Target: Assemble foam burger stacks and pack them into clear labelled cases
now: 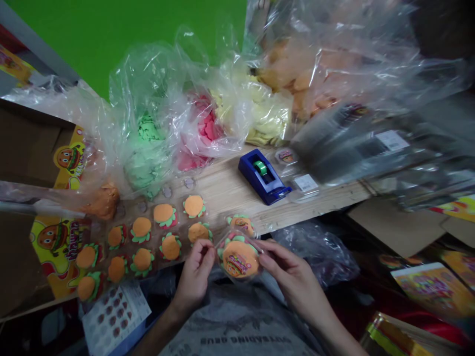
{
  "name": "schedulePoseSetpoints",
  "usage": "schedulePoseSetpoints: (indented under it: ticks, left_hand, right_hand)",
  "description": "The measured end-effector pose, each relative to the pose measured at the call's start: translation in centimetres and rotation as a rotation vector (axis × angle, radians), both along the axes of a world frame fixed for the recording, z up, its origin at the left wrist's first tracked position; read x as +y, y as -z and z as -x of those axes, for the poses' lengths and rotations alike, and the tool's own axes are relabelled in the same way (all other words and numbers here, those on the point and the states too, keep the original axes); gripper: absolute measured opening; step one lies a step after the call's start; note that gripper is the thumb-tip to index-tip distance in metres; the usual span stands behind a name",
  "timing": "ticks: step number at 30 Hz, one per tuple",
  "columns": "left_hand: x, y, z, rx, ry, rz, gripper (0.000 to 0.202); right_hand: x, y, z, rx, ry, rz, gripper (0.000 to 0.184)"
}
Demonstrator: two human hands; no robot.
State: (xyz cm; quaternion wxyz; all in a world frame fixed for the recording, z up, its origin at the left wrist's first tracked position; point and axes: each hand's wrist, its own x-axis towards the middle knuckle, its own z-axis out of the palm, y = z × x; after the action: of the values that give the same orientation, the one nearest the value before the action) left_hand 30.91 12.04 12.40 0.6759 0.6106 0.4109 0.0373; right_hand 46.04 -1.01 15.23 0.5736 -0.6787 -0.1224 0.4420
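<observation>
Between my two hands, close to my body, is a clear plastic package with a toy burger inside and a printed label on its face. My left hand pinches its left edge. My right hand grips the right edge with thumb and fingers. Just behind it, on the bench edge, lies another labelled burger package. To the left, several burgers with orange tops and green frills, such as one burger, sit in clear trays in rows. A blue tape dispenser with green tape stands further back.
Clear bags of green pieces, pink pieces and pale yellow pieces line the back. Stacked clear packaging covers the right. A sheet of round stickers lies low left. A cardboard box stands right.
</observation>
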Motion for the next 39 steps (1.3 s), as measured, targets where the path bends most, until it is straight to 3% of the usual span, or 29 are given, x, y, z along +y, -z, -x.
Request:
schedulePoseSetpoints:
  ticks: [3, 5, 9, 12, 16, 18, 21, 25, 27, 29, 32, 34, 36, 39]
  left_hand:
    - [-0.5, 1.0, 1.1, -0.042, 0.185, 0.101, 0.036]
    - [-0.6, 1.2, 1.5, -0.049, 0.301, 0.067, 0.038]
    - [-0.5, 0.6, 1.2, -0.027, 0.299, -0.001, 0.030]
    - [-0.3, 0.1, 1.2, -0.032, 0.247, 0.080, 0.031]
    - [0.4, 0.0, 2.8, 0.000, 0.225, 0.177, 0.033]
    - [0.9, -0.1, 3.8, 0.035, 0.237, 0.230, 0.031]
    - [1.8, -1.0, 3.9, 0.089, 0.301, 0.184, 0.022]
    - [2.5, -3.1, 1.5, 0.021, 0.412, -0.082, 0.012]
    - [2.5, -3.8, 0.6, -0.001, 0.452, -0.121, 0.011]
    - [2.3, -3.7, 0.6, -0.006, 0.379, -0.119, 0.014]
    - [1.6, -2.7, 1.8, -0.031, 0.079, -0.081, 0.023]
    - [1.2, -2.2, 2.5, -0.058, -0.036, -0.058, 0.025]
    - [0.9, -2.2, 2.6, -0.064, 0.007, -0.060, 0.021]
    - [1.0, -2.9, 1.7, -0.060, 0.224, -0.102, 0.014]
  right_hand:
    - [-0.7, 0.1, -0.7, -0.040, -0.165, 0.022, 0.038]
    - [-1.0, 0.2, -1.1, -0.092, -0.299, 0.006, 0.033]
    - [-1.1, 0.3, -1.1, -0.115, -0.437, -0.038, 0.027]
    - [-0.9, 0.8, -0.1, -0.056, -0.382, -0.009, 0.028]
    - [-1.4, 2.2, 2.1, 0.165, -0.135, 0.028, 0.037]
    - [-1.8, 2.6, 3.0, 0.216, -0.080, 0.033, 0.038]
    - [-1.5, 2.1, 3.3, 0.166, -0.116, 0.037, 0.033]
    - [0.2, 0.5, 2.5, -0.001, -0.297, -0.071, 0.026]
    - [0.9, 0.3, 2.3, -0.023, -0.365, -0.104, 0.022]
    - [1.1, 0.5, 2.3, 0.022, -0.318, -0.101, 0.020]
    - [0.8, 0.9, 2.4, 0.115, -0.161, -0.085, 0.027]
    - [0.6, 0.8, 2.3, 0.118, -0.111, -0.092, 0.025]
    - [0.6, 0.3, 2.1, 0.065, -0.114, -0.108, 0.019]
    - [0.9, -0.5, 2.0, -0.045, -0.227, -0.130, 0.016]
